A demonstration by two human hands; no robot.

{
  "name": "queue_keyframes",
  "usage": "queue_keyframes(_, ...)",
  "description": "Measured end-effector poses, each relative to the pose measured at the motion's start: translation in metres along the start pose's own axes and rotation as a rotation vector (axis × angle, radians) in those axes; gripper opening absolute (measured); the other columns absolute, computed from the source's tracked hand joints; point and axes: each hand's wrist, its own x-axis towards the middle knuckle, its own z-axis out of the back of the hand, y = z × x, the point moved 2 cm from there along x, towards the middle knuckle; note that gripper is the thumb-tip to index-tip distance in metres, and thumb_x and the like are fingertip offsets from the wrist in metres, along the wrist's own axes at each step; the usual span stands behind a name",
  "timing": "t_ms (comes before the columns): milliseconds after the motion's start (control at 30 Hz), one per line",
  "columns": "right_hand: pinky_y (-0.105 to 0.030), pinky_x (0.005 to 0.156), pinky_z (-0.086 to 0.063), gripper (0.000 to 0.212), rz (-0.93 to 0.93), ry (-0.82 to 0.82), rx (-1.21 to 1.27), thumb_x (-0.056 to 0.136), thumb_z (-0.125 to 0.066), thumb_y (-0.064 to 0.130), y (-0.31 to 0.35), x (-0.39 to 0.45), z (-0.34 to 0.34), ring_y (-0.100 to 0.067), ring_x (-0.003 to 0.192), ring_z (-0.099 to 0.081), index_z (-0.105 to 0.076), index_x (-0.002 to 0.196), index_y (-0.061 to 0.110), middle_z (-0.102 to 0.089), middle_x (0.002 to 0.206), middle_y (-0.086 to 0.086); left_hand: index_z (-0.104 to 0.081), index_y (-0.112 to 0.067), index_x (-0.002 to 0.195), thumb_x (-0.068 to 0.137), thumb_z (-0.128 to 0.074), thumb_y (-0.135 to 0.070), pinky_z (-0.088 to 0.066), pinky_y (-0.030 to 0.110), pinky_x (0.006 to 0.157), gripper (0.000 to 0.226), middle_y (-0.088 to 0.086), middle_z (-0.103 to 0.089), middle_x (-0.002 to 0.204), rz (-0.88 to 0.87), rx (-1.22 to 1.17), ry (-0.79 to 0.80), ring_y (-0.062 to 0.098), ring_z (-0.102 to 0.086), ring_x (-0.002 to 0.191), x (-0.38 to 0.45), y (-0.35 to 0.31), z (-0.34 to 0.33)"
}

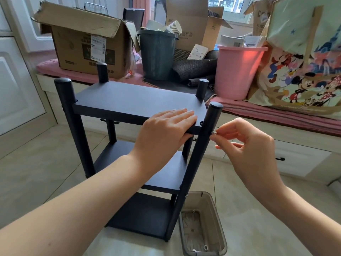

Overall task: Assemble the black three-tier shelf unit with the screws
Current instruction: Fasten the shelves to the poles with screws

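I press my left hand (167,126) flat, fingers straight, on the top board (136,102) near its right corner, probably steadying it so the hole lines up. My right hand (245,143) pinches a screw (213,132) against the near right post (198,156) (spares sit in the tray (219,215) below).

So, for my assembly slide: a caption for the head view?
Left hand steadies the top shelf while right hand pinches a screw at the front-right post.
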Motion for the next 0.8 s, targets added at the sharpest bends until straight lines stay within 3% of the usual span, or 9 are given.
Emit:
queue_keyframes(200, -0.023, 0.07, -0.057, 0.015, 0.02, -0.007, 0.018, 0.082, -0.078, 0.017, 0.0002, -0.0002, 0.0004, -0.007, 0.074, -0.069, -0.067, 0.085, 0.026, -0.07, 0.078, 0.013, -0.075, -0.002, 0.112, 0.076, -0.085, -0.012, -0.053, 0.046, 0.094, 0.038, 0.013, -0.073, 0.116, -0.005, 0.011, -0.01, 0.032, -0.07, 0.109, -0.0013, 0.0002, -0.0021)
queue_keyframes(400, -0.013, 0.07, -0.054, 0.014, 0.109, -0.019, -0.049, 0.082, -0.078, 0.015, 0.0006, 0.001, 0.0005, -0.001, 0.077, -0.067, -0.069, 0.09, 0.022, -0.066, 0.08, 0.02, -0.076, -0.002, 0.11, 0.074, -0.087, -0.012, -0.056, 0.048, 0.092, 0.039, 0.011, -0.073, 0.115, 0.0, 0.004, -0.019, 0.032, -0.07, 0.108, 0.0009, 0.0006, -0.0017)
queue_keyframes(567, -0.02, 0.065, -0.055, 0.01, 0.101, -0.011, -0.101, 0.082, -0.077, 0.024, 0.001, 0.0026, -0.0001, -0.004, 0.071, -0.066, -0.069, 0.088, 0.023, -0.064, 0.076, 0.022, -0.075, -0.003, 0.113, 0.075, -0.087, -0.012, -0.057, 0.047, 0.093, 0.04, 0.01, -0.073, 0.117, 0.007, -0.001, -0.004, 0.03, -0.069, 0.11, 0.0011, 0.0006, -0.002)
queue_keyframes(667, -0.025, 0.061, -0.055, 0.013, 0.023, -0.003, -0.026, 0.081, -0.077, 0.029, -0.0008, 0.0042, -0.0013, -0.008, 0.061, -0.066, -0.07, 0.083, 0.018, -0.068, 0.069, 0.014, -0.075, -0.004, 0.114, 0.076, -0.087, -0.013, -0.056, 0.047, 0.094, 0.041, 0.01, -0.072, 0.118, 0.009, 0.003, 0.0, 0.03, -0.069, 0.111, 0.0006, 0.0003, -0.0027)
queue_keyframes(800, -0.027, 0.066, -0.057, 0.013, -0.025, -0.011, 0.024, 0.081, -0.079, 0.025, -0.0017, 0.004, -0.0033, -0.008, 0.068, -0.069, -0.071, 0.087, 0.016, -0.071, 0.073, 0.01, -0.075, -0.004, 0.113, 0.076, -0.087, -0.013, -0.055, 0.045, 0.094, 0.04, 0.01, -0.073, 0.117, 0.002, 0.013, -0.009, 0.029, -0.069, 0.111, 0.0008, 0.0011, -0.0024)
